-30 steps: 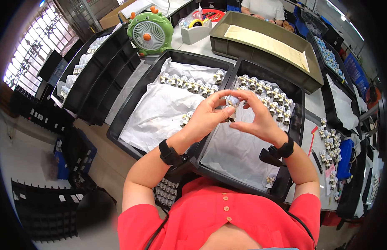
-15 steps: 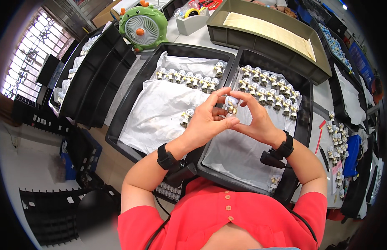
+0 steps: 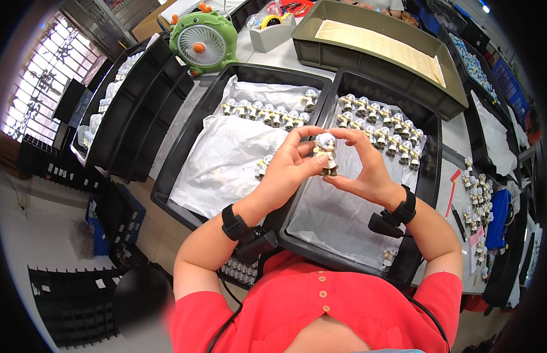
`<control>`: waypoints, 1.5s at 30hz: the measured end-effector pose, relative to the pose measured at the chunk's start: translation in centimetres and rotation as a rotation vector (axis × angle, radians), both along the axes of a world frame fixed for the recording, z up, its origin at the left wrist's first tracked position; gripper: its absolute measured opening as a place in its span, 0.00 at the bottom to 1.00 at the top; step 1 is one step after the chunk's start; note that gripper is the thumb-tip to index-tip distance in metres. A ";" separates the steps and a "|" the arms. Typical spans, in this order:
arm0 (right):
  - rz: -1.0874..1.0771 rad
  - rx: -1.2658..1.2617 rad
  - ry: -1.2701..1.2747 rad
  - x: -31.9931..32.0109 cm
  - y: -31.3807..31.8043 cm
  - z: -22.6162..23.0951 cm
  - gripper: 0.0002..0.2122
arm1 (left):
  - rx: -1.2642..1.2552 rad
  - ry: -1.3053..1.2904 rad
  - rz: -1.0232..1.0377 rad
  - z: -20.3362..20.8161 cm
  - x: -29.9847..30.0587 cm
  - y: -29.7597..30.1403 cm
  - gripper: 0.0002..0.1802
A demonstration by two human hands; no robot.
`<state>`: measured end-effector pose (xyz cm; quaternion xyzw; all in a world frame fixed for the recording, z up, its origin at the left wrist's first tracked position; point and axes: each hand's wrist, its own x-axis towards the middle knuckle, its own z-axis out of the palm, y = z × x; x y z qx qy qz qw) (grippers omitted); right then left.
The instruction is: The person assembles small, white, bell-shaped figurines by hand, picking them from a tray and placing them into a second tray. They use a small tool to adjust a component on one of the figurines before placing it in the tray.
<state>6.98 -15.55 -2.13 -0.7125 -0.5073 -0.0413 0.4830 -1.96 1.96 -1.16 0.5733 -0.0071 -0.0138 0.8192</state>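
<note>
A small white-haired figurine (image 3: 326,153) is held upright between both hands, above the seam of two black trays. My left hand (image 3: 285,170) pinches it from the left and my right hand (image 3: 364,167) from the right and top. The left black tray (image 3: 185,159) holds white paper and a row of similar figurines (image 3: 267,115) along its far side. The right black tray (image 3: 429,170) holds two rows of figurines (image 3: 379,126) at its far end and white paper below my hands.
A green desk fan (image 3: 204,41) stands at the back left, beside stacked black trays (image 3: 132,100). An olive bin (image 3: 373,41) with tan paper sits behind. More figurines (image 3: 476,200) lie on the table at right. Another tray of figurines (image 3: 241,270) shows under my left forearm.
The view has tilted so the trays sit lower in frame. My hands stay together on the figurine, which now stands more upright and shows more between the fingers.
</note>
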 end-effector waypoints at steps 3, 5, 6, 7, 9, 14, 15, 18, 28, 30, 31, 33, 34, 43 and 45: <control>-0.017 0.037 -0.026 0.1 -0.1 0.2 0.35 | -0.091 0.047 -0.004 0.2 0.0 0.0 0.25; -0.021 0.075 -0.035 0.1 -0.1 0.2 0.35 | -0.091 0.066 0.002 0.1 0.1 -0.1 0.24; -0.019 0.097 -0.034 0.0 0.0 0.2 0.36 | -0.085 0.081 0.006 -0.1 0.1 -0.2 0.23; -0.018 0.119 -0.033 -0.1 0.1 0.2 0.36 | -0.078 0.097 0.011 -0.2 0.2 -0.3 0.22; 0.006 0.112 -0.103 -0.2 0.2 0.1 0.37 | -0.013 0.101 0.010 -0.3 0.1 -0.4 0.22; 0.095 0.058 -0.122 -0.7 0.5 -0.1 0.40 | -0.135 0.084 -0.141 -0.6 0.3 -0.5 0.23; 0.099 0.064 -0.096 -0.8 0.6 0.1 0.40 | -0.172 0.097 -0.158 -0.8 0.4 -0.4 0.22; 0.099 0.082 -0.032 -0.9 0.6 0.3 0.43 | -0.266 0.104 -0.210 -1.0 0.7 -0.2 0.23; 0.094 0.039 0.035 -0.7 0.3 0.0 0.46 | -0.504 0.106 -0.254 -1.5 0.9 -0.6 0.21; 0.105 0.057 0.080 -0.7 0.4 -0.1 0.47 | -0.495 0.088 -0.253 -1.5 0.9 -0.6 0.24; 0.109 0.066 0.103 -0.6 0.4 -0.1 0.47 | -0.491 0.080 -0.254 -1.5 0.9 -0.7 0.25; 0.101 0.066 0.068 -0.4 0.4 -0.2 0.47 | -0.525 0.099 -0.238 -0.9 0.8 -0.9 0.23; 0.098 0.066 0.052 -0.3 0.4 -0.3 0.46 | -0.541 0.109 -0.229 -0.8 0.8 -1.0 0.22; 0.071 0.065 0.079 -0.5 0.4 -0.1 0.42 | -0.507 0.107 -0.252 -1.2 1.0 -0.6 0.27; 0.067 0.070 0.084 -0.4 0.4 -0.2 0.41 | -0.450 0.065 -0.271 -1.2 1.0 -0.6 0.28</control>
